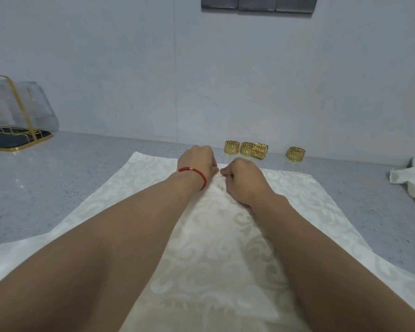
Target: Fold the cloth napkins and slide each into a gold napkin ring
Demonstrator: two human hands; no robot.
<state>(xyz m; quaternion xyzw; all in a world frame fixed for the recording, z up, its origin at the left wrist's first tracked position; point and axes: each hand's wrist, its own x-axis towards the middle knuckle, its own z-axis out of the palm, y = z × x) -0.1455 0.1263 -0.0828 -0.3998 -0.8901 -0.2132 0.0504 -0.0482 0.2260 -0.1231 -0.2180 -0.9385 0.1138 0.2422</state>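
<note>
both arms stretched forward; left hand and right hand knuckles-up, side by side, fingers curled pinching the napkin near its far edge

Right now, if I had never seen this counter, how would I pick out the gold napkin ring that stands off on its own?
Start at the big cream napkin spread on the grey counter, then look past its far edge to the foot of the wall. Three gold rings huddle there, just beyond the hands. The lone ring stands to their right, with a clear gap of bare counter between it and them.
</note>
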